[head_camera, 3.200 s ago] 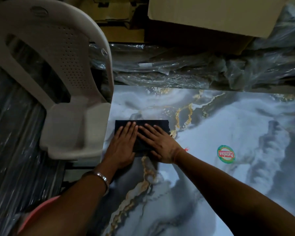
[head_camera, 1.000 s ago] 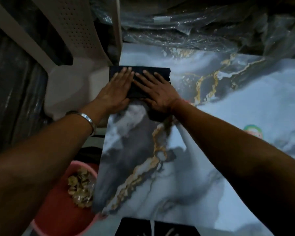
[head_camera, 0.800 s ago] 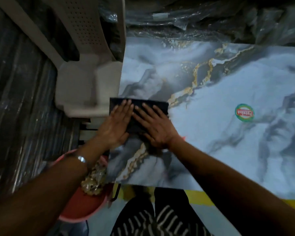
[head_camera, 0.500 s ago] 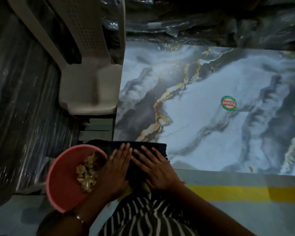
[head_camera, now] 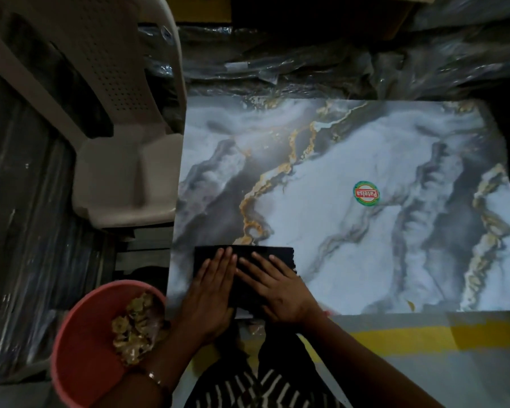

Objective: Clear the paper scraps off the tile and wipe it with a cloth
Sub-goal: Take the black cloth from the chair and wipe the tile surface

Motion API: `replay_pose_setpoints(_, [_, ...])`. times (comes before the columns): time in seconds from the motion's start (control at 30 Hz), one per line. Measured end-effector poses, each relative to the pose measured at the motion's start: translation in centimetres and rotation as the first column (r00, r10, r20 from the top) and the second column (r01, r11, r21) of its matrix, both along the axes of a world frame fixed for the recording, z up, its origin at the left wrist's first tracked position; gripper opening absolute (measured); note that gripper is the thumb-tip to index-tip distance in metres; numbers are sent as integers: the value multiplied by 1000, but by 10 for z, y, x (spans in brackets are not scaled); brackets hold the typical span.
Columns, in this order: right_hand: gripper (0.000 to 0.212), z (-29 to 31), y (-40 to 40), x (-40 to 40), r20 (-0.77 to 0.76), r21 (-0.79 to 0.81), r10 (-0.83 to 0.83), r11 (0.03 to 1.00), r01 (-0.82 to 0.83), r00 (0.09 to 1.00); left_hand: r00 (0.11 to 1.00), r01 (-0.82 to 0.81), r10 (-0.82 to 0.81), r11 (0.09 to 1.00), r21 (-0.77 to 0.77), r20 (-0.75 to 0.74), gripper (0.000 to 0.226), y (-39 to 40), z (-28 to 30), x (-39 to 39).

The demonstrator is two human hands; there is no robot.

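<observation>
A large marble-patterned tile with grey and gold veins lies flat on the floor. A folded dark cloth sits on its near left corner. My left hand and my right hand press flat on the cloth side by side, fingers straight and pointing away from me. A pink bowl to the left of the tile's near corner holds several crumpled paper scraps. A small yellowish scrap lies near the tile's front edge.
A round green and red sticker is stuck on the tile's middle. A beige plastic chair stands against the tile's left edge. Plastic-wrapped bundles lie behind the tile. A yellow stripe runs across the floor in front.
Both hands slid the cloth from the far left of the tile back toward me to its near edge, then slightly forward again onto the tile's near left corner.
</observation>
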State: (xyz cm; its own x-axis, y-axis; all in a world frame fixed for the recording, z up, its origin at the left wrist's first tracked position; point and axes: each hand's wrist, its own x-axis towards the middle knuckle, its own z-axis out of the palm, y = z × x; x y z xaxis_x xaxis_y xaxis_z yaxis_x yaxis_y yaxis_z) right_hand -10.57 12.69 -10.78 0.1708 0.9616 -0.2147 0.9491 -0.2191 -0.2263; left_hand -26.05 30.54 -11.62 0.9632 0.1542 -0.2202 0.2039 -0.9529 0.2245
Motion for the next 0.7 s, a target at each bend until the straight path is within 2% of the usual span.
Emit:
replay_pose_setpoints(0.3, [84, -18, 82, 189, 40, 105, 6, 994, -10, 999, 997, 36, -40, 997, 67, 70, 83, 87, -11, 187])
replay_pose_setpoints(0.43, [80, -23, 144, 289, 118, 56, 26, 998, -32, 993, 998, 31, -37, 994, 108, 57, 87, 145, -18, 283])
replay_pose_setpoints(0.7, [74, -21, 224, 433, 113, 87, 48, 995, -58, 992, 1000, -25, 23, 992, 121, 21, 93, 219, -16, 427])
